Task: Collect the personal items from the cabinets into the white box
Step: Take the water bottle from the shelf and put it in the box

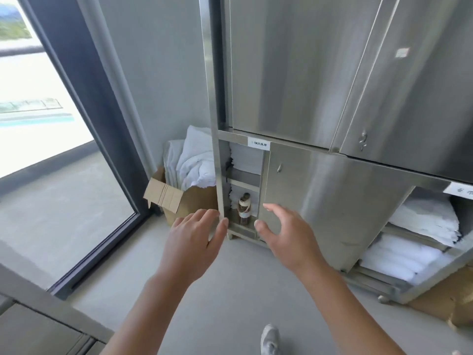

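A brown bottle [244, 207] with a pale label stands upright on the bottom shelf of a steel cabinet [320, 196], seen through a narrow gap between its doors. My left hand [197, 237] is spread open, its thumb touching the edge of the open left door [213, 124]. My right hand [284, 231] hovers open in front of the shut lower door, just right of the gap and apart from the bottle. Folded white linen [245, 160] fills the shelf above the bottle. No white box is in view.
A cardboard box [179, 198] stuffed with white towels stands on the floor left of the cabinet, by a dark window frame [102, 149]. At the right, an open compartment holds stacked white linen [409, 242]. My shoe [270, 339] shows at the bottom edge.
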The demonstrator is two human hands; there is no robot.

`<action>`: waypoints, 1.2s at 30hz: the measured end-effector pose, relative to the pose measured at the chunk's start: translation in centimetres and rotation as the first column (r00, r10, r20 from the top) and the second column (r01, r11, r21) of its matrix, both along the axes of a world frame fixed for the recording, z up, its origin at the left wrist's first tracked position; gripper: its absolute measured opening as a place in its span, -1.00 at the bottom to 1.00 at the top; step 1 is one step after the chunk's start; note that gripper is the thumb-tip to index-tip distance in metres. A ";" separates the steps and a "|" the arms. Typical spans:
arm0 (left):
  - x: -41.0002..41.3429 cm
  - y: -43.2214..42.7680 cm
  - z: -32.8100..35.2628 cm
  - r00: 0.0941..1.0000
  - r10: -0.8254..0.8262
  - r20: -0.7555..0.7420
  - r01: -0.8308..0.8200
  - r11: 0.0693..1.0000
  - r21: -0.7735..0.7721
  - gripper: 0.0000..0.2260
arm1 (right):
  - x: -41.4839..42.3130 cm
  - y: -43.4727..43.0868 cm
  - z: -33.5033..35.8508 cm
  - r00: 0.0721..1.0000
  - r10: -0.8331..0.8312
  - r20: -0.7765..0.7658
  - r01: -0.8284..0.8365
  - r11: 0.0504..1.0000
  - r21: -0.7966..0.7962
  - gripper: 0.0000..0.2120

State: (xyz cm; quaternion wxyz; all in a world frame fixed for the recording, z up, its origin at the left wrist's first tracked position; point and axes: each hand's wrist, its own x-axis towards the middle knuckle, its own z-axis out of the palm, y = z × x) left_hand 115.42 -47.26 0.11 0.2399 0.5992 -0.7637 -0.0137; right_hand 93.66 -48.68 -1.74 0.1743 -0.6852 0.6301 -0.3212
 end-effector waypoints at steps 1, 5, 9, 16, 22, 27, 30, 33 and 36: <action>0.3 -1.9 -0.3 1.000 0.015 0.011 -0.015 1.000 0.005 -0.60 | 0.4 -2.3 -0.5 1.000 0.013 0.008 -0.013 1.000 0.005 -0.52; 0.8 -9.6 -1.8 0.995 0.065 0.081 -0.069 0.996 0.049 -0.59 | 1.0 -11.0 -2.5 0.997 0.059 0.041 -0.061 0.997 0.052 -0.52; 0.1 -17.2 -3.1 0.990 0.107 0.087 -0.115 0.988 0.099 -0.59 | 0.8 -19.4 -3.6 0.995 0.087 0.045 -0.092 0.990 0.107 -0.53; 1.7 -26.7 -5.9 0.990 0.089 0.109 -0.109 0.974 0.197 -0.57 | 2.3 -29.8 -5.7 0.994 0.085 0.067 -0.097 0.975 0.200 -0.56; 4.1 -36.8 -8.9 0.999 0.003 0.054 -0.016 0.966 0.256 -0.58 | 4.6 -37.3 -8.7 1.000 0.004 0.002 -0.004 0.965 0.263 -0.55; 6.2 -44.2 -11.5 0.993 -0.111 0.035 0.094 0.941 0.326 -0.50 | 6.8 -41.9 -10.7 0.993 -0.112 -0.021 0.113 0.943 0.314 -0.57; 7.1 -47.6 -12.3 0.980 -0.192 0.054 0.161 0.919 0.360 -0.52 | 7.9 -43.8 -11.6 0.982 -0.191 -0.015 0.184 0.921 0.344 -0.57; 7.5 -50.4 -12.8 0.968 -0.250 0.028 0.220 0.895 0.389 -0.60 | 8.6 -44.9 -12.3 0.963 -0.270 0.001 0.252 0.899 0.358 -0.57; 6.9 -52.1 -13.3 0.951 -0.307 0.029 0.269 0.871 0.411 -0.52 | 8.7 -45.4 -13.3 0.949 -0.314 0.010 0.288 0.884 0.369 -0.56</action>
